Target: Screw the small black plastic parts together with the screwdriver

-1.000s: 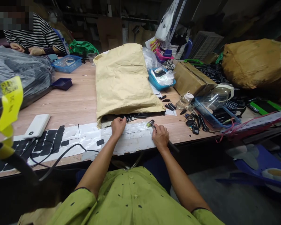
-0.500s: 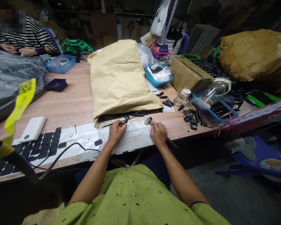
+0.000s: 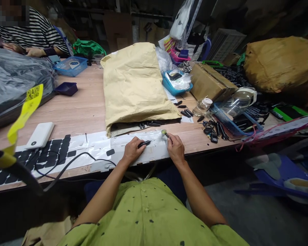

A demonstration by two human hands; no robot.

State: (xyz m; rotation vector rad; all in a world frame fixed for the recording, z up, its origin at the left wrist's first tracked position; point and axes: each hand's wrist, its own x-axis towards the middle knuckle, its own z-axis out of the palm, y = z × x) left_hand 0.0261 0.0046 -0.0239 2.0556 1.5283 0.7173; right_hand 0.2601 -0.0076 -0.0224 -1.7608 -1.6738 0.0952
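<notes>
My left hand (image 3: 132, 151) is closed round a small black stick-shaped part (image 3: 144, 143), held over a white sheet (image 3: 143, 153) at the table's near edge. My right hand (image 3: 176, 148) grips a tool with a yellow-green tip (image 3: 165, 132), its tip pointing up and away from me. More of the small black parts (image 3: 150, 123) lie in the open mouth of a large tan paper sack (image 3: 135, 85) just beyond both hands.
A white power bank (image 3: 39, 135), dark panel pieces (image 3: 53, 150) and a black cable (image 3: 74, 162) lie to my left. Blue baskets (image 3: 233, 123), a jar (image 3: 202, 106), a cardboard box (image 3: 209, 85) and key fobs (image 3: 210, 131) crowd the right. A person in stripes (image 3: 36, 37) sits far left.
My left hand drew back from the sack's mouth toward me, now holding a black part. My right hand stayed in place with the tool.
</notes>
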